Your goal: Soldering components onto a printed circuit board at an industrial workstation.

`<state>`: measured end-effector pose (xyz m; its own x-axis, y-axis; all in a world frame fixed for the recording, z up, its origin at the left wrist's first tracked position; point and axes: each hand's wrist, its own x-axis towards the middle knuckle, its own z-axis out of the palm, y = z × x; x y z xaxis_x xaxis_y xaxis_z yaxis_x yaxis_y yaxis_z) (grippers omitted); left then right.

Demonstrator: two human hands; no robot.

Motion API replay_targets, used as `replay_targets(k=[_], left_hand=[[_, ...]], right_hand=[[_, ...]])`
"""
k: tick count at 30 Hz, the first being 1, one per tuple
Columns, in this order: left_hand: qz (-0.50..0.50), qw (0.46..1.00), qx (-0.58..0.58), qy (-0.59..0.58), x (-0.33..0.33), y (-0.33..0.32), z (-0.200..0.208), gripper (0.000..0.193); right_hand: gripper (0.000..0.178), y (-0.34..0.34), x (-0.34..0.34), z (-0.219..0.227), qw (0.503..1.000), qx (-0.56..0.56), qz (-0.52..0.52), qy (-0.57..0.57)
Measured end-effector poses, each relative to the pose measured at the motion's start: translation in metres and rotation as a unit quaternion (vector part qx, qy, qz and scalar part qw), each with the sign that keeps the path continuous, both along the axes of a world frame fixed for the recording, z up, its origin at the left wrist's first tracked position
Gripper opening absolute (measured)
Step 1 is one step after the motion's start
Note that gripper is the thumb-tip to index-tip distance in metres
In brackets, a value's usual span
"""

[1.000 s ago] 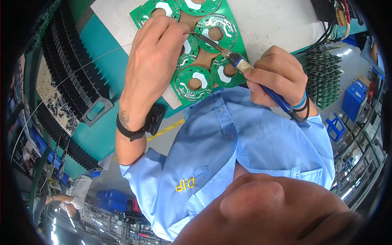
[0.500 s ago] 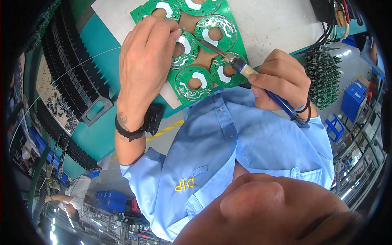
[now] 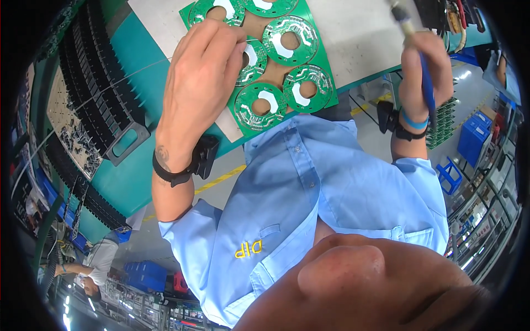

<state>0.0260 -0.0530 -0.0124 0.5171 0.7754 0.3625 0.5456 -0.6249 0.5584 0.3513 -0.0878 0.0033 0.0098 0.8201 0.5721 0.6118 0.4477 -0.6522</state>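
Observation:
A green circuit board panel [image 3: 332,98] with several round boards, each with a centre hole and a white patch, lies on the bench. My left hand [image 3: 200,77] is over its left part, fingers pinched on a thin solder wire [image 3: 144,70]. The wire's short end sticks out past the fingertips above a round board [image 3: 257,69], which the hand partly covers. Off to the right, away from the panel, my right hand [image 3: 422,74] grips a soldering iron [image 3: 408,26] with a blue handle, its front end raised toward the top of the view.
Black slotted racks [image 3: 96,83] stand at the left, beside a tray of small parts [image 3: 72,135]. Cables and tools [image 3: 455,19] sit at the upper right. Stacked green boards [image 3: 441,124] and blue bins [image 3: 476,132] are beyond the bench edge. Another person [image 3: 99,262] is at lower left.
My right hand has carried the soldering iron from the panel up and to the right, turning it upward. My left hand stays almost in place with the wire.

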Motion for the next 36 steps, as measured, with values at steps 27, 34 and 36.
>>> replay_targets(k=[27,34,36], left_hand=[[-0.021,0.999,0.033,0.016,0.008,0.005,-0.005,0.018],[-0.022,0.999,0.033,0.023,0.009,0.006,-0.003,0.018],[-0.021,0.999,0.033,0.025,0.009,0.005,-0.004,0.018]], right_hand=[[0.024,-0.015,-0.041,0.007,0.956,-0.014,0.288,-0.052],[0.031,-0.019,-0.043,0.009,0.957,-0.004,0.278,-0.085],[0.031,-0.018,-0.045,0.007,0.96,0.018,0.268,-0.084]])
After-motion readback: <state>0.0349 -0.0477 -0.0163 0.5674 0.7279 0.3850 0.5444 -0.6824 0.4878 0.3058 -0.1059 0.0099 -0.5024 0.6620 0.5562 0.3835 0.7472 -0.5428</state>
